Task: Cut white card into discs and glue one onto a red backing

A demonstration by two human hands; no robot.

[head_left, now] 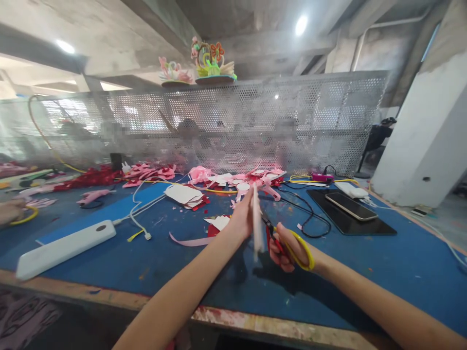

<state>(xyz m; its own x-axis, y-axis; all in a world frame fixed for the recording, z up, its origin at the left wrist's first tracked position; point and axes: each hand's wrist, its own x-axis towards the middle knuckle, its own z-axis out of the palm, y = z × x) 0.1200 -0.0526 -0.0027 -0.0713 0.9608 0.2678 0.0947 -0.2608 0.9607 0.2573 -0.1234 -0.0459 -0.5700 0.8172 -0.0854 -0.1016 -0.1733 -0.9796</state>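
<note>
My left hand [242,216] grips a thin, pale pinkish-white sheet [257,226], seen nearly edge-on and blurred at its lower end; its material I cannot tell. In my right hand [288,250] is a pair of scissors [304,250] with yellow and red handles. The dark blades point at the sheet from the right, and whether they touch it is unclear. Just left of my wrist, white and red scraps [219,223] lie beside a curled pink strip [189,240]. Beyond my hands is a heap of pink, white and red cut pieces [270,177].
A white power bank-like bar [67,250] lies on the left with cables. A stack of white cards [184,194] is ahead. On the right, a phone [350,205] rests on a black tablet [350,223]. Another person's hand [14,211] shows at the left edge. A perforated metal screen [237,112] stands behind.
</note>
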